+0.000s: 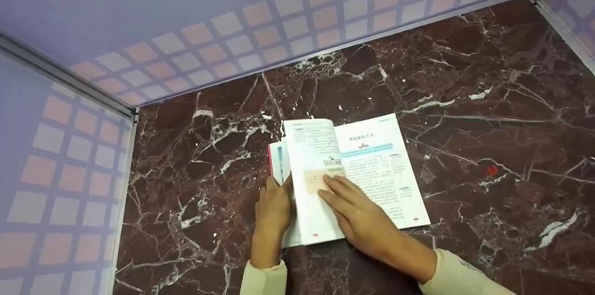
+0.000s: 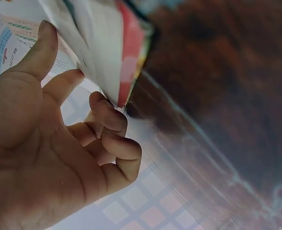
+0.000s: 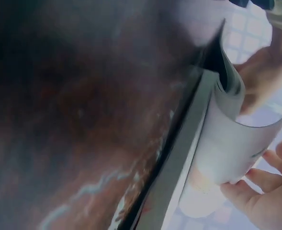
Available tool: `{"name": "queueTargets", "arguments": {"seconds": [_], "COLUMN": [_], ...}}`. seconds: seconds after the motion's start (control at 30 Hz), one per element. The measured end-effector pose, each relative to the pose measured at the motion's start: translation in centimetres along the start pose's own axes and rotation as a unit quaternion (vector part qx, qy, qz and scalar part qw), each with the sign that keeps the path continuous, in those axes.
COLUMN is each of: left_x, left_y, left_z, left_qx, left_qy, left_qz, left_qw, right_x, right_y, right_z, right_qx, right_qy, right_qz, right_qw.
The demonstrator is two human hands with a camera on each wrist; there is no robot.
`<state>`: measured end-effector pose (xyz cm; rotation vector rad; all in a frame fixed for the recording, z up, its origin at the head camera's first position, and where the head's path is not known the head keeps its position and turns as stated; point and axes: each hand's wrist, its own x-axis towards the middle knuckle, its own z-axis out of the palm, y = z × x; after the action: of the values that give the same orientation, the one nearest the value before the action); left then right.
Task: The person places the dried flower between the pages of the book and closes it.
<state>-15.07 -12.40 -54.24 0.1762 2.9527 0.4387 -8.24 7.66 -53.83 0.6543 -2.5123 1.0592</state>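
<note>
In the head view, a dark red-brown marbled worktop (image 1: 488,86) with white veins is filling the lower scene. Lilac panels (image 1: 186,7) patterned with pink and white squares are standing along its back and sides. A small red mark (image 1: 492,170) is showing on the right of the surface. An open book (image 1: 381,183) is lying near the centre, its right page flat, a bundle of left-hand pages rising in a curve. The left hand (image 1: 272,202) is gripping the book's left edge; the right hand (image 1: 367,216) is reaching across from the lower right, fingers extended, their tips resting on the curved page. Both wrists are emerging from pale sleeves (image 1: 265,278).

The left wrist view is revealing the thick page block from the side and a red cover edge (image 2: 131,52). The thumb is touching a printed page, the index finger is meeting the paper's edge, and the other fingers are curling by the cover's corner.

The right wrist view is showing the curved page (image 3: 231,148) from low down, the right fingertips touching its outer side. The left hand is appearing blurred beyond the book.
</note>
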Motion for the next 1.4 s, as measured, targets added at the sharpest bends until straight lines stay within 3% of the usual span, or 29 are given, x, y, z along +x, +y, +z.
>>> {"name": "queueTargets", "arguments": {"seconds": [0.13,0.23,0.47,0.63,0.83,0.97,1.17,1.4], "left_x": [0.0,0.1,0.0,-0.1,0.2,0.3,0.4,0.3], "left_y": [-0.1,-0.1,0.0,0.0,-0.3,-0.6,-0.9,-0.8], "left_z": [0.1,0.1,0.0,-0.1,0.0,0.0,-0.1,0.1], "left_qx": [-0.026,-0.045,-0.05,-0.044,-0.044,-0.047,-0.066,-0.056], "left_qy": [0.003,0.001,0.013,0.012,0.024,0.037,0.029,0.075], "left_qz": [-0.01,-0.021,-0.012,-0.011,0.008,0.023,0.011,0.035], "left_qw": [0.9996,0.9987,0.9986,0.9989,0.9987,0.998,0.9974,0.995], "right_x": [-0.1,0.0,0.1,0.3,0.4,0.3,0.3,0.2], "right_y": [0.3,0.5,0.4,0.2,0.1,0.2,0.1,0.2], "right_z": [0.8,1.0,1.3,1.3,1.3,1.6,1.6,1.6], "right_qx": [-0.018,-0.025,-0.041,-0.046,-0.072,-0.103,-0.16,-0.206], "right_qy": [0.006,-0.004,-0.102,-0.145,-0.161,-0.158,-0.174,-0.205], "right_qz": [-0.043,-0.048,-0.014,-0.013,-0.02,-0.049,-0.077,-0.097], "right_qw": [0.999,0.999,0.994,0.988,0.984,0.981,0.969,0.952]}}
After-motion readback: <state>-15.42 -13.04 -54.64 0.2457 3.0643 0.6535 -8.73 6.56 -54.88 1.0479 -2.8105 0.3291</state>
